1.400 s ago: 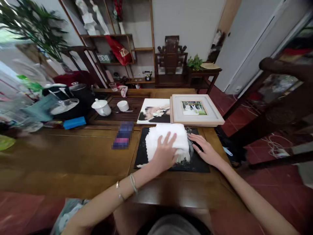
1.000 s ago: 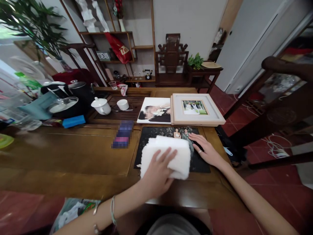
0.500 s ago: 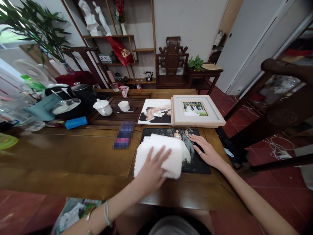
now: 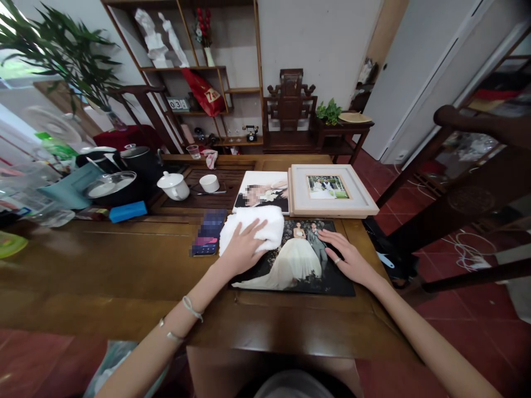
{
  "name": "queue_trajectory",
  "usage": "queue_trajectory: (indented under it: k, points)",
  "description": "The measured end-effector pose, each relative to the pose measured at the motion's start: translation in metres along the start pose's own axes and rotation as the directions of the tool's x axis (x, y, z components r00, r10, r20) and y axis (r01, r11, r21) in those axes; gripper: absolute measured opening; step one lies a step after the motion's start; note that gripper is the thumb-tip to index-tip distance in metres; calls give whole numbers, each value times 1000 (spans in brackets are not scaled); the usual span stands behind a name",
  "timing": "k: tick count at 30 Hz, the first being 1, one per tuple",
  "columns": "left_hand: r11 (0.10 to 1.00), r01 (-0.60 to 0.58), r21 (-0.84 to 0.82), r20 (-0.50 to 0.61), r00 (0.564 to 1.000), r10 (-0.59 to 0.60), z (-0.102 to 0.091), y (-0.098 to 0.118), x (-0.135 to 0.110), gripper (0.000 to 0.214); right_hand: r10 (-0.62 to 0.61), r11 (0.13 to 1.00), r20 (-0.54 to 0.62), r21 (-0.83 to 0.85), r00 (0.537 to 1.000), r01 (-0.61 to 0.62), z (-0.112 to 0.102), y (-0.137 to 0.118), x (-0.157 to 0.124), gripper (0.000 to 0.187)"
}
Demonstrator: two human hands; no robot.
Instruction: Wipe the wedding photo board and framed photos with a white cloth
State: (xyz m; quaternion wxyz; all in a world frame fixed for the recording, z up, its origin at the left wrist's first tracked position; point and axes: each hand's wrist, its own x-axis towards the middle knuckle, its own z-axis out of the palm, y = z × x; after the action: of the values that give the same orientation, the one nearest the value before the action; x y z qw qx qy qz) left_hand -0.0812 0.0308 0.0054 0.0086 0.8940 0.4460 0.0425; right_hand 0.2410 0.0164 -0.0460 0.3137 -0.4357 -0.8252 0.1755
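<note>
A large dark wedding photo (image 4: 302, 265) lies flat on the wooden table (image 4: 124, 260) in front of me. My left hand (image 4: 243, 246) presses flat on a folded white cloth (image 4: 253, 226) at the photo's upper left corner, fingers spread. My right hand (image 4: 346, 257) lies flat and open on the photo's right side, holding it down; a ring shows on one finger.
Behind the photo lie a second print (image 4: 263, 190) and a pale framed picture (image 4: 329, 190). A phone (image 4: 207, 232) rests left of the cloth. A tea tray with a white teapot (image 4: 174, 185) and cup (image 4: 208, 182), pots and a blue box (image 4: 128, 211) sit at the left. A dark chair (image 4: 477, 182) stands right.
My left hand has slid the white cloth from the photo's lower middle up to its upper left corner, uncovering the couple in the picture. My right hand has stayed in place.
</note>
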Motion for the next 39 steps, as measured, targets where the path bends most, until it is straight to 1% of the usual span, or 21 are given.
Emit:
queue_trajectory:
  k: [2,5,7,10,12,13,14,16,19,21,23,25,27,29,31,33,34,36,39]
  points:
    - [999,29,28,-6,1000,-29,1,3,-2,24,-3,1000,-5,4,1000,3,0,1,0,37]
    - [1000,18,6,12,1000,-18,2,26,-20,22,-13,1000,-4,6,1000,13,0,1,-1,37]
    - [999,-24,-45,44,999,26,3,47,-39,20,-20,1000,-2,7,1000,20,0,1,-1,38]
    - [988,-115,-102,83,989,124,3,74,-67,17,-24,1000,-3,15,1000,24,0,-1,0,37]
    - [979,-166,-120,88,980,177,2,85,-78,19,-20,1000,-5,21,1000,20,-1,-3,1,37]
    - [976,-176,-126,85,979,188,1,87,-80,21,-16,1000,-7,23,1000,16,-2,-3,1,37]
    - [975,-176,-133,84,979,188,0,86,-79,22,-13,1000,-8,24,1000,13,-2,-4,2,36]
    - [978,-144,-149,83,984,158,-3,78,-69,22,-10,1000,-6,21,1000,10,-2,-5,2,36]
    - [984,-77,-162,80,993,91,-7,53,-39,25,-5,1000,1,13,1000,5,-2,-4,1,36]
    - [988,-50,-143,65,996,60,-8,38,-17,26,0,1000,2,6,1000,0,-2,-3,0,37]
    - [994,-21,-103,43,999,26,-7,31,2,25,3,1000,2,0,1000,-3,-1,-2,0,36]
    - [998,32,-62,18,999,-30,-5,37,11,24,3,1000,1,-2,1000,-3,0,-1,-1,36]
    - [997,66,-39,26,998,-65,-2,55,11,24,-5,1000,-4,2,1000,5,0,-1,-1,37]
    - [999,31,-32,65,997,-29,1,82,0,25,-12,1000,-5,7,1000,12,0,-1,0,37]
    - [998,-54,-31,106,993,57,3,108,-16,27,-10,1000,1,8,1000,10,0,0,0,37]
    - [993,-116,-34,125,985,120,4,125,-29,28,-6,1000,12,8,1000,6,-1,0,1,37]
    - [992,-123,-38,128,984,127,5,129,-32,29,-6,1000,14,10,1000,6,-1,-1,1,37]
    - [994,-99,-49,124,987,104,5,127,-31,29,-9,1000,11,15,1000,9,-1,-1,1,37]
    - [999,-12,-40,95,995,15,4,109,-10,30,-10,1000,-5,12,1000,10,-1,-1,1,37]
